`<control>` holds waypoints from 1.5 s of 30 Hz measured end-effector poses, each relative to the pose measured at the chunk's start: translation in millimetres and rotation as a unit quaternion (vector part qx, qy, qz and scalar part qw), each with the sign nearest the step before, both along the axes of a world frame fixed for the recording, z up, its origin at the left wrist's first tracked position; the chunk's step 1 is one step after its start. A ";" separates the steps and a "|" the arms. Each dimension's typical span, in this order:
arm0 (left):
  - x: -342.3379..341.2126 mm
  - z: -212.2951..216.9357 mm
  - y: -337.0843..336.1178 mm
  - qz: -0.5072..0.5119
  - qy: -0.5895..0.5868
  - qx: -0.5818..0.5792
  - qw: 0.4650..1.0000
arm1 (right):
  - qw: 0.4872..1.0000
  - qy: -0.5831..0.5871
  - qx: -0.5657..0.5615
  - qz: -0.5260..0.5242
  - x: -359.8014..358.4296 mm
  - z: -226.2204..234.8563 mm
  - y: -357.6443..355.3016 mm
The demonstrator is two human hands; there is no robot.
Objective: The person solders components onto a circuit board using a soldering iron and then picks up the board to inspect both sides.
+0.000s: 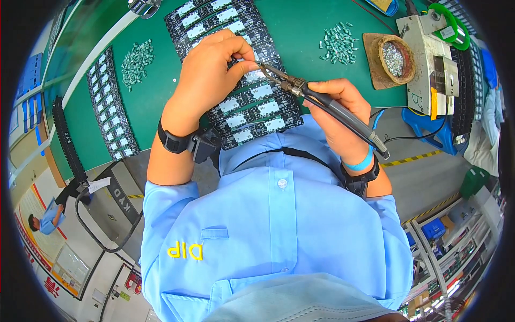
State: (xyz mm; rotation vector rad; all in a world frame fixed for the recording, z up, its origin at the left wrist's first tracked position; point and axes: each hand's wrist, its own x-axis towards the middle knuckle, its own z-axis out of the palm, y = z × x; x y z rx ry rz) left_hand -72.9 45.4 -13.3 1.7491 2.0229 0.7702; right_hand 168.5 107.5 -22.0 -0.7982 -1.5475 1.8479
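Over the panel of black circuit boards with white pads (261,92), both of my hands come close together. My left hand (214,67) is closed, thumb and fingertips pinched at the panel; whatever sits between them is too small to make out. A soldering iron (351,119) with a dark handle is gripped in my right hand (343,99). Its metal tip points left and reaches right beside my left fingertips. The panel runs from the far edge of the view to my waist, partly covered by my left hand and wrist.
Small greenish parts lie in a left pile (138,64) and a right pile (339,44) on the green table (300,27). Another board panel (111,107) lies at left. At right stand a round bowl (382,58) of silvery bits, a pale machine box (421,56) and a green spool (462,35).
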 end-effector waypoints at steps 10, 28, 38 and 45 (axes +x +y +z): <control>0.2 0.7 0.3 0.003 -0.002 -0.003 1.000 | 1.000 0.022 -0.014 -0.009 2.9 -1.8 -1.0; 0.8 2.5 0.8 -0.001 -0.007 -0.005 1.000 | 0.995 -0.008 0.077 -0.057 28.9 3.1 -1.1; -1.2 1.3 -0.5 0.008 -0.014 -0.011 1.000 | 0.851 -0.169 0.388 -0.310 79.0 -13.2 24.4; -4.1 -0.8 -2.0 0.004 -0.062 0.001 0.998 | 0.843 -0.198 0.387 -0.317 78.9 -17.4 22.1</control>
